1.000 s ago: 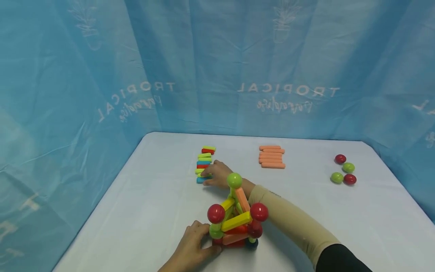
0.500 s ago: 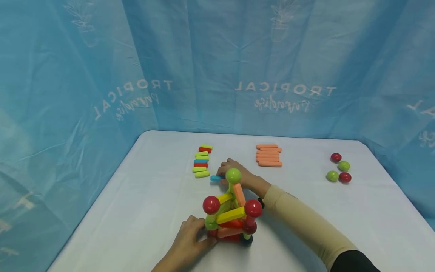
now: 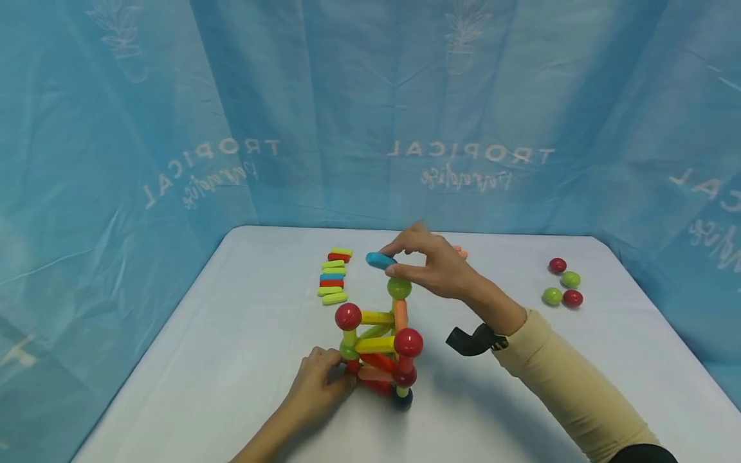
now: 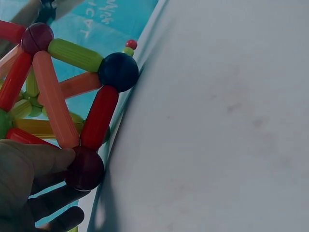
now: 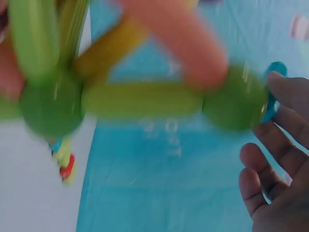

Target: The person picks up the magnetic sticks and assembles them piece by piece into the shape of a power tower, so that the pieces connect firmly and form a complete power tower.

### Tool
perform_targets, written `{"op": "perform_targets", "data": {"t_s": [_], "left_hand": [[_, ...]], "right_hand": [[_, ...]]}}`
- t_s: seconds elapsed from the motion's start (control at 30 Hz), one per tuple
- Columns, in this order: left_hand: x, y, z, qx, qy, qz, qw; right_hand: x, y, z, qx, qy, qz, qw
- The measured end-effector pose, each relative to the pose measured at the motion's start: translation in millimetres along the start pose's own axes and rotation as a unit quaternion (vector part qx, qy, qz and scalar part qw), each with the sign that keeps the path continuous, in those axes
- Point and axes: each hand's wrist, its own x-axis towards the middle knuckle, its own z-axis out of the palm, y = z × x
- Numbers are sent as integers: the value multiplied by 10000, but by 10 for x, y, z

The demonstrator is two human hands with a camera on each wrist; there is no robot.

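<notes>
A toy structure of magnetic rods and balls (image 3: 376, 345) stands on the white table. My left hand (image 3: 315, 382) holds its lower left corner. In the left wrist view, the thumb and fingers grip a dark red ball (image 4: 85, 169) there. Between thumb and fingers of my right hand (image 3: 438, 262), a blue rod (image 3: 379, 260) is pinched, raised beside the structure's top green ball (image 3: 399, 288). The right wrist view has that rod (image 5: 276, 70) partly hidden behind the green ball (image 5: 236, 99), with the other fingers loosely bent.
Lime, red and blue rods (image 3: 332, 283) lie in a column at the back left. Orange rods (image 3: 460, 251) are mostly hidden behind my right hand. Loose red and green balls (image 3: 552, 296) lie at the right. A blue curtain (image 3: 347, 128) hangs behind the table.
My right hand has picked the blue rod from the near end of the column, then lifted it rightward to the top of the structure. My left hand keeps its hold; the structure appears slightly turned.
</notes>
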Motion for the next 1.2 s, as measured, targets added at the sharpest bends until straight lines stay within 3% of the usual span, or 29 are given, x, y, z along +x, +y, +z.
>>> {"op": "perform_targets", "data": {"t_s": [0.1,0.2,0.77,0.9,1.0,1.1,1.2], "left_hand": [[37,3,1,-3,-48,-90,9999],[57,12,0,23,-68,-118,9999],[57,-2,2,-23,30,-37,10000],[49,-1,4,-39,-93,-102,9999],[31,-2,6,-15,-159,-113,9998],[-20,-12,-30,54,-168,-150,9997],[-111,-22,-81,194,-194,-316,9991]], "right_hand": [[18,-109,56,29,-330,-350,9988],[10,-143,97,-70,-563,-434,9975],[-35,-152,97,-421,-1316,-25,9904],[-37,-117,103,-261,-1264,-202,9914],[-25,-40,100,182,-1013,-263,9943],[16,113,166,658,-559,50,9963],[67,353,345,806,-229,649,9944]]}}
